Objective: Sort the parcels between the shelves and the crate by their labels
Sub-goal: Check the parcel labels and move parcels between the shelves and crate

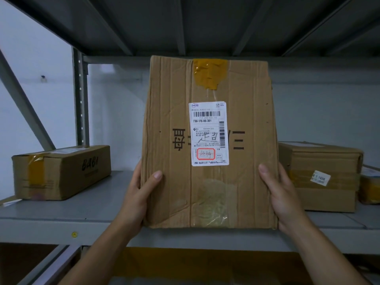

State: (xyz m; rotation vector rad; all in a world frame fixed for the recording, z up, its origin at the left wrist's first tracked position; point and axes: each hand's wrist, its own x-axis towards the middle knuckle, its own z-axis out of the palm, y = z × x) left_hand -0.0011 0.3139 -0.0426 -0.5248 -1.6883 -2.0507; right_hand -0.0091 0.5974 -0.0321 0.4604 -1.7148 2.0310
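The left hand [139,194] and right hand [281,194] grip the labelled cardboard parcel [168,112] upright at the shelf's [82,210] near edge. Thumbs press its face, and the fingers are hidden behind. The BABI box [61,173] at left and the stacked boxes [322,161] at right sit shelved; this parcel looks not yet sorted.

A parcel [168,140] stands upright in the centre of the frame, before the shelf [61,212], with its label [208,133] on the face towards us. The left hand [139,194] grips its lower left edge and the right hand [281,194] its lower right edge, thumbs on the front. On the shelf, a box [59,171] lies at the left, beside the upright post [81,99]. A stack of boxes [320,177] sits at the right, partly behind the parcel, with a smaller package [370,186] just beyond it at the frame edge. Another shelf [185,21] spans the top.
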